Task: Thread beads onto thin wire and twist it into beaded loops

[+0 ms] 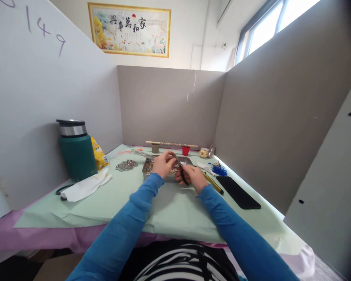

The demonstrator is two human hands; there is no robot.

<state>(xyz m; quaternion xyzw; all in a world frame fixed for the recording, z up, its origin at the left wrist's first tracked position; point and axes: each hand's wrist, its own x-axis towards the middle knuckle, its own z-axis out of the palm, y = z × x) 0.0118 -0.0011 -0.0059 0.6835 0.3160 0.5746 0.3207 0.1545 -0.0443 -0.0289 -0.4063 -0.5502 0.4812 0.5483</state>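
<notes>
Pliers: slim metal nose (178, 160) with dark, curved handles; the pliers (183, 177) slant, nose toward the upper left, grips toward the lower right.
Position of pliers: held above the metal tray, between the two hands.
Right hand: the right hand (195, 177) is closed around the plier handles; one dark grip shows below the fingers.
Left hand: the left hand (163, 164) has its fingers bent in at the plier nose; cannot tell whether they pinch a small part there.
Jaw tips: too small and partly covered; what sits between them cannot be read.
Metal tray: the metal tray (146, 171) is shallow, silver-grey, partly hidden by both hands; small mixed pieces, tan to reddish, lie inside.
Yellow-handled tool: the yellow-handled tool (213, 182) lies just beside the right hand, its far part hidden.
Beaded heap: the beaded heap (126, 165), grey with red specks, lies left of the tray.
Wires: thin grey wires (142, 154) lie behind the heap, near the tray.
Phone: the black phone (238, 192) lies flat, right of the yellow-handled tool.
</notes>
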